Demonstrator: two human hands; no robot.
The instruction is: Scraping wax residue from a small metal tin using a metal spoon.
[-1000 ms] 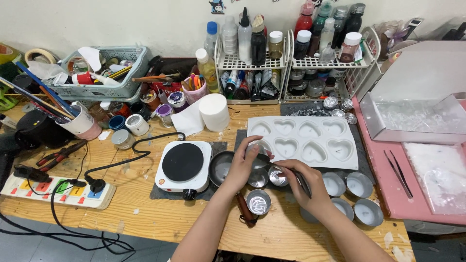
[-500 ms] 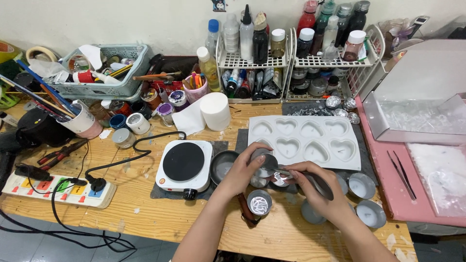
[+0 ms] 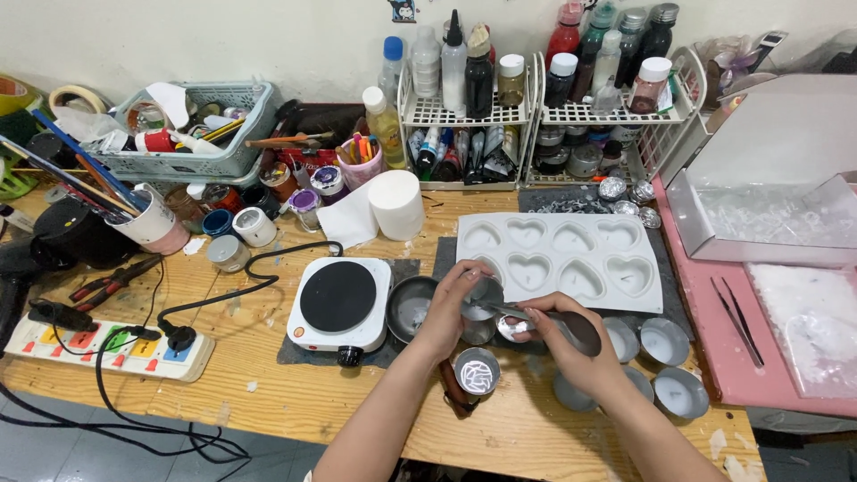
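Note:
My left hand [image 3: 445, 314] grips a small metal cup [image 3: 482, 294], tilted just above the table in front of the white heart-shaped mould tray [image 3: 562, 259]. My right hand [image 3: 562, 344] holds a metal spoon [image 3: 571, 328] whose thin end reaches into that cup. Below them stand more small metal cups [image 3: 476, 370], one with white bits inside. A small dark pot [image 3: 409, 306] sits left of my left hand, beside the white electric hot plate [image 3: 337, 302].
Several wax-filled tins [image 3: 665, 342] stand at the right. A pink mat [image 3: 714, 330] carries tweezers [image 3: 736, 308], a bag of white flakes [image 3: 808, 326] and an open white box [image 3: 768, 210]. Bottle racks [image 3: 544, 107], a basket [image 3: 178, 134], a paper roll [image 3: 395, 205] and a power strip [image 3: 98, 348] lie around.
My left hand lifted the small cup off the table and tilted it. My right hand turned the spoon and brought it up against the cup.

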